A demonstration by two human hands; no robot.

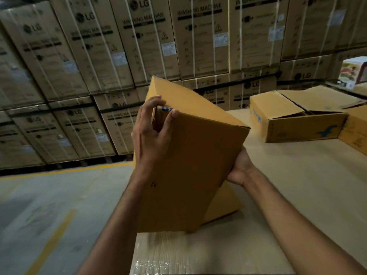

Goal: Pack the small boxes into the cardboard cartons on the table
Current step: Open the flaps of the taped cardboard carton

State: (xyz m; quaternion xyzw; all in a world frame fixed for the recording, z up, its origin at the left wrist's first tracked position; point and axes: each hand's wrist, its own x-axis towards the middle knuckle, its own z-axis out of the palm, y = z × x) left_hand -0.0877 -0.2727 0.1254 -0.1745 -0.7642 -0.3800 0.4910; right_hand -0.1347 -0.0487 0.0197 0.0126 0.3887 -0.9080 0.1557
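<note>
I hold a brown cardboard carton [190,159] tilted up above the left edge of the table [297,185]. My left hand [153,133] grips its upper left corner, fingers curled over the edge by a blue mark. My right hand [241,167] supports its right side from underneath, mostly hidden behind the carton. A second carton [297,120] with open flaps and blue print lies on the table at the back right. No small boxes show.
A third carton's corner [355,132] pokes in at the far right. Tall stacks of washing machine boxes [139,46] fill the background. The concrete floor [49,205] with yellow lines lies left of the table. A colourful box [353,72] sits far right.
</note>
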